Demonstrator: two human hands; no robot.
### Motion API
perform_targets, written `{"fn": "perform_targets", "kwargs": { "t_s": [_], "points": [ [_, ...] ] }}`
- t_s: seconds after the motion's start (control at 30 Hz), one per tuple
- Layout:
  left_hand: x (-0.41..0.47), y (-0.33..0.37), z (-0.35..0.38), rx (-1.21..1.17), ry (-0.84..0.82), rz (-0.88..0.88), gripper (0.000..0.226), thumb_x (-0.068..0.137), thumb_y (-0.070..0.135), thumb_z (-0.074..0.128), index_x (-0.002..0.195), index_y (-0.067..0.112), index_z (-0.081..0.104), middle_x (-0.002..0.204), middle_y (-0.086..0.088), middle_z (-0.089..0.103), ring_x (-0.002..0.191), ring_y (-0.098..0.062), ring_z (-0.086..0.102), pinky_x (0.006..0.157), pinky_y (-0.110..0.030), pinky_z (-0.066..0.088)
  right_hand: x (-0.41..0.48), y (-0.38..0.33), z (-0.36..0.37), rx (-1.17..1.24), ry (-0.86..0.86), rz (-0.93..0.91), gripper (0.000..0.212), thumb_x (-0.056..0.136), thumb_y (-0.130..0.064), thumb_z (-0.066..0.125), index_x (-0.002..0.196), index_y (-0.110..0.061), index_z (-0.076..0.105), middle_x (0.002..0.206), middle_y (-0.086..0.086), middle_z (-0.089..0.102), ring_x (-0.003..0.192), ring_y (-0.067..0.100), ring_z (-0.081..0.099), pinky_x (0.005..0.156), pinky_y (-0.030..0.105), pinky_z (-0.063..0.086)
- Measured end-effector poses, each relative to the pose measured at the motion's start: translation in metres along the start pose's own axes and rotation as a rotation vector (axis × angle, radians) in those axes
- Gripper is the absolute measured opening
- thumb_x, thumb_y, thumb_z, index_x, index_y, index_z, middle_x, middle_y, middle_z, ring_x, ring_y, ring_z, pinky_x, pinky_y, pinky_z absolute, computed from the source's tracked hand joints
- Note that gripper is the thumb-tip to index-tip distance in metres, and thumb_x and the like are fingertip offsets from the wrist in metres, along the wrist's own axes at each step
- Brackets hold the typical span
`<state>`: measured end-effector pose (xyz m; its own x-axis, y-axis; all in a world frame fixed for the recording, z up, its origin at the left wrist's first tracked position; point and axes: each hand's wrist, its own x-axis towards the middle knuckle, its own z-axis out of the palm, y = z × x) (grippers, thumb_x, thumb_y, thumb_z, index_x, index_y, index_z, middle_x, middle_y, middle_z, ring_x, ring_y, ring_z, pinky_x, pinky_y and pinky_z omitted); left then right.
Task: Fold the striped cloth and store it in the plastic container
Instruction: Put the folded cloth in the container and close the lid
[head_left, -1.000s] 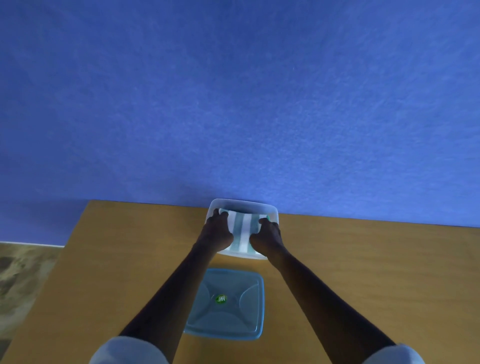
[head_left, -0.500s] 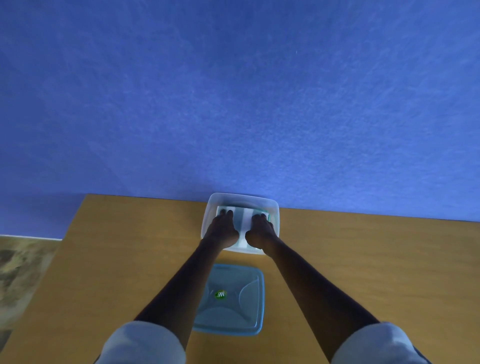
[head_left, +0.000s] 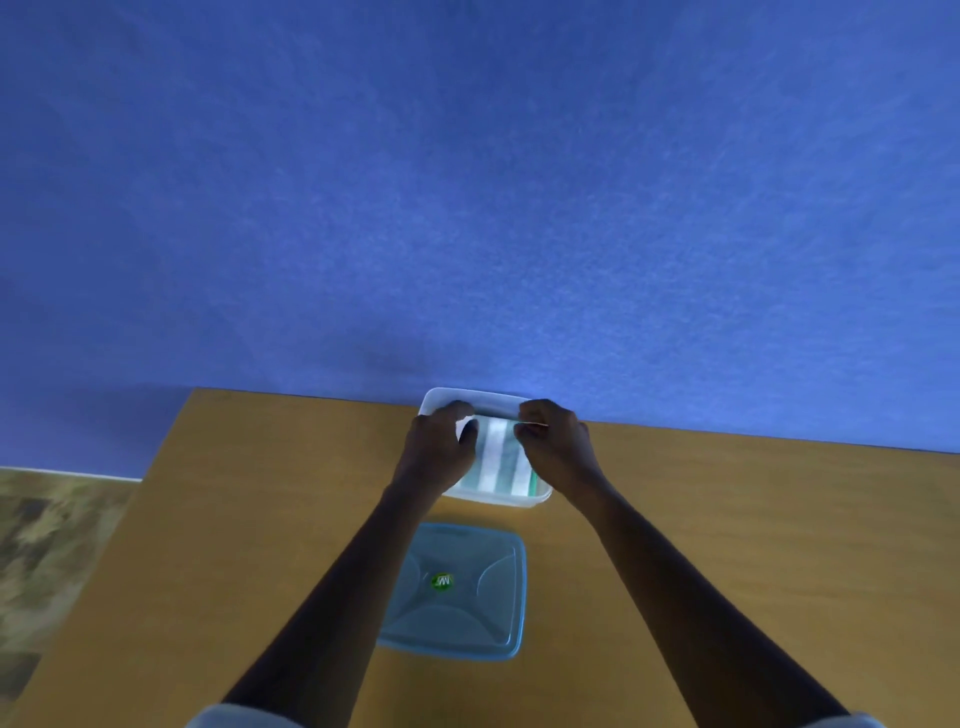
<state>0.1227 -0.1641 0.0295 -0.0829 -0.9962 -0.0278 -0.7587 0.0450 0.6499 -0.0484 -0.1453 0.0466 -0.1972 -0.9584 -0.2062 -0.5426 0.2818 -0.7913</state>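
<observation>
The striped cloth (head_left: 497, 461), folded, with white and teal stripes, lies inside the clear plastic container (head_left: 511, 500) at the far edge of the table. My left hand (head_left: 439, 453) grips the cloth's far left corner, fingers curled. My right hand (head_left: 556, 442) pinches its far right edge over the container's back rim. Both hands hide the sides of the cloth and most of the container's side walls.
The blue container lid (head_left: 457, 592) with a green sticker lies flat on the wooden table (head_left: 753, 545), just in front of the container between my forearms. A blue wall (head_left: 467, 208) rises directly behind the table. Patterned floor (head_left: 47, 545) shows past the table's left edge.
My hands moved from pressing flat on the cloth to gripping its far edge at both corners. The view has shifted closer to the container.
</observation>
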Motion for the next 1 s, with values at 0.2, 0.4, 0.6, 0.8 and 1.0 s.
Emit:
{"fn": "perform_targets", "kwargs": {
  "t_s": [0.2, 0.4, 0.6, 0.8, 1.0],
  "points": [
    [-0.039, 0.001, -0.016, -0.104, 0.092, 0.028, 0.012, 0.091, 0.016, 0.060, 0.090, 0.021, 0.071, 0.090, 0.006, 0.078, 0.088, -0.011, 0.074, 0.086, -0.028, 0.053, -0.031, 0.001, -0.015, 0.117, -0.037, -0.035, 0.015, 0.090, -0.013, 0.061, 0.100, -0.013, 0.073, 0.093, 0.002, 0.079, 0.089, 0.020, 0.075, 0.091, 0.046, 0.057],
    [-0.080, -0.027, -0.025, -0.122, 0.149, -0.021, 0.017, 0.091, 0.011, 0.061, 0.094, 0.020, 0.075, 0.087, 0.007, 0.077, 0.083, -0.008, 0.072, 0.075, -0.004, 0.042, -0.073, 0.025, -0.003, 0.344, -0.025, 0.049, 0.023, 0.100, -0.018, 0.053, 0.085, -0.020, 0.071, 0.080, 0.002, 0.075, 0.067, 0.013, 0.071, 0.080, 0.050, 0.062],
    [-0.121, -0.067, -0.014, -0.105, 0.253, -0.132, 0.021, 0.091, 0.006, 0.059, 0.100, 0.018, 0.073, 0.088, 0.004, 0.076, 0.082, -0.016, 0.071, 0.076, -0.017, 0.042, -0.109, 0.054, 0.018, 0.310, 0.014, 0.125, 0.022, 0.098, -0.015, 0.056, 0.081, -0.014, 0.071, 0.068, 0.001, 0.073, 0.061, 0.014, 0.070, 0.076, 0.051, 0.062],
    [-0.153, -0.106, 0.012, -0.053, 0.135, -0.379, 0.033, 0.091, 0.009, 0.060, 0.123, 0.001, 0.063, 0.120, -0.018, 0.068, 0.115, -0.036, 0.062, 0.101, -0.040, 0.046, -0.131, 0.089, 0.046, -0.016, -0.053, 0.301, 0.021, 0.087, -0.014, 0.063, 0.105, -0.005, 0.068, 0.104, 0.012, 0.072, 0.104, 0.032, 0.064, 0.083, 0.032, 0.047],
    [-0.162, -0.119, 0.027, -0.066, 0.030, -0.549, 0.037, 0.094, 0.022, 0.058, 0.125, 0.001, 0.058, 0.121, -0.022, 0.062, 0.118, -0.042, 0.054, 0.100, -0.044, 0.042, -0.139, 0.091, 0.059, -0.011, -0.123, 0.472, 0.015, 0.077, -0.011, 0.056, 0.062, -0.007, 0.058, 0.059, 0.003, 0.050, 0.068, 0.028, 0.048, 0.056, 0.032, 0.035]
  ]
}}
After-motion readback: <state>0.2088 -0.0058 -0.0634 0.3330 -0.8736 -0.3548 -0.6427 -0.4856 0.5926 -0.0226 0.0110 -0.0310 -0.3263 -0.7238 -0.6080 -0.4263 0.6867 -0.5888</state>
